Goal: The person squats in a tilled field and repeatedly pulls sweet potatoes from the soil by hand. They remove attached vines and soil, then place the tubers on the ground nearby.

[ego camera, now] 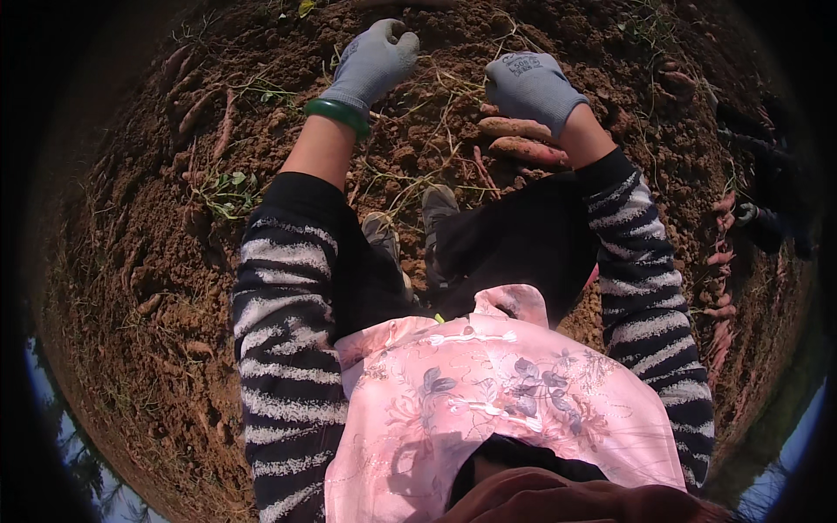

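My left hand, in a grey knit work glove, is over loose brown soil at the top of the view. Its thumb and forefinger curve apart, and nothing shows in the gap; the palm side is hidden. A green bangle circles that wrist. My right hand, in a matching glove, has its fingers curled under, so what they may hold is hidden. Right below it lie two sweet potatoes, an upper one and a redder lower one, side by side. Thin dry vines run across the soil between my hands.
More sweet potatoes lie on the soil at left. A long row of sweet potatoes runs down the right side. Beside that row, another person's gloved hand and dark clothing show. My shoes stand on the soil just below the vines.
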{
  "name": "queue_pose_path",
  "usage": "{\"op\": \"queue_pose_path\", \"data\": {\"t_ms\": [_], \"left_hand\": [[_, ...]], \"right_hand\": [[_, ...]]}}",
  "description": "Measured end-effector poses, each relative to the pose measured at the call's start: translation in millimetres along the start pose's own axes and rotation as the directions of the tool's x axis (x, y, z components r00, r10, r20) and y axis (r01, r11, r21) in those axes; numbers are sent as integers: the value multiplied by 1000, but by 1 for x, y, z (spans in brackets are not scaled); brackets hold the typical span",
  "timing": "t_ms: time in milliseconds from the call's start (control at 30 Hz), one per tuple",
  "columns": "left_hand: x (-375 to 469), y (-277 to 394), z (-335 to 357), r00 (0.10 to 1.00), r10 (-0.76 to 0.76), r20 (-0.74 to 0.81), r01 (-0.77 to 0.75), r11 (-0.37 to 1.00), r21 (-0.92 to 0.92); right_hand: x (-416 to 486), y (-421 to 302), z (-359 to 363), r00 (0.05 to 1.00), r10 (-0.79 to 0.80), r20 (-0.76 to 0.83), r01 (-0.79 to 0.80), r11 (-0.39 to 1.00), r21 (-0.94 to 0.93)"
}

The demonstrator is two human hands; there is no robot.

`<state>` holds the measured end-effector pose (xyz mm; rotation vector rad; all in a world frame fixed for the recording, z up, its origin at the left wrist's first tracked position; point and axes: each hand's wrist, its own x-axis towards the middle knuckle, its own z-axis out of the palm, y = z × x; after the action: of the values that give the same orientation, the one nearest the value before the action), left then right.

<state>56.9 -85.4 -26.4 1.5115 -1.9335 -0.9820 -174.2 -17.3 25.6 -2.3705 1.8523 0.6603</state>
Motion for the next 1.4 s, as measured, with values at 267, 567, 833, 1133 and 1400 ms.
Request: {"op": "queue_pose_path", "data": {"t_ms": [267,567,833,1133,1400], "left_hand": [[-20,38,-52,986,-44,-158,2,968,-253],[-63,41,-81,926,374,-59,-376,890,-259],[-120,-161,-203,961,-56,-272,97,985,141],[-270,-298,-218,683,-715,-148,653,689,-316],[-297,-317,-240,602,-775,-190,774,625,-102]], "right_hand": [[-191,-96,-180,857,-502,-119,512,856,70],[-242,-99,-189,727,-678,-106,679,734,-33],[-256,-78,-179,760,-644,-87,643,764,-46],[-262,-91,-173,779,-624,-59,623,781,-40],[-256,-116,-181,774,-621,-121,605,783,-146]]}}
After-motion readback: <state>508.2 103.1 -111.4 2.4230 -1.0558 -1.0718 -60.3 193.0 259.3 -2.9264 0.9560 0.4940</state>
